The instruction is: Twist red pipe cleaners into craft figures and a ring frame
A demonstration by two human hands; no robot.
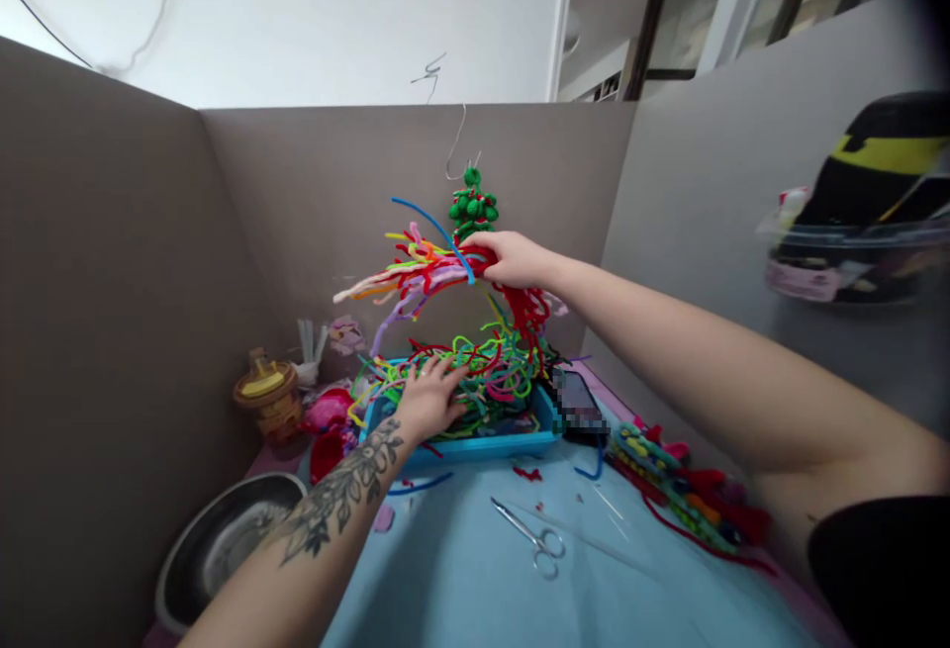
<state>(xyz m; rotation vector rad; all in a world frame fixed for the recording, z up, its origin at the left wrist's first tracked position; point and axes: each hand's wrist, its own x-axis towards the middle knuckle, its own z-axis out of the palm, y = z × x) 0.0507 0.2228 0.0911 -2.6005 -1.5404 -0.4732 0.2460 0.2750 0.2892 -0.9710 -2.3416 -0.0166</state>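
The right hand (505,260) clamps 1 multicoloured bundle of fuzzy stems (427,277) above the blue tray (494,446); apart from it and lower, the left hand (430,403), fingers spread, rests on the tangled pile (509,366) inside the tray.

grey partitions (333,193) on three sides, white wall (356,15) behind

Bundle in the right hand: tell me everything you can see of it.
The bundle is made of thin, bendy strands that look fuzzy, like pipe cleaners: red, lilac, cream, orange, yellow, pink and a blue one crossing it. The right hand grips it above the blue tray. Loose ends fan out to the picture's left, while mostly red ones droop on the other side. Whether they touch the tangled strands below is unclear.
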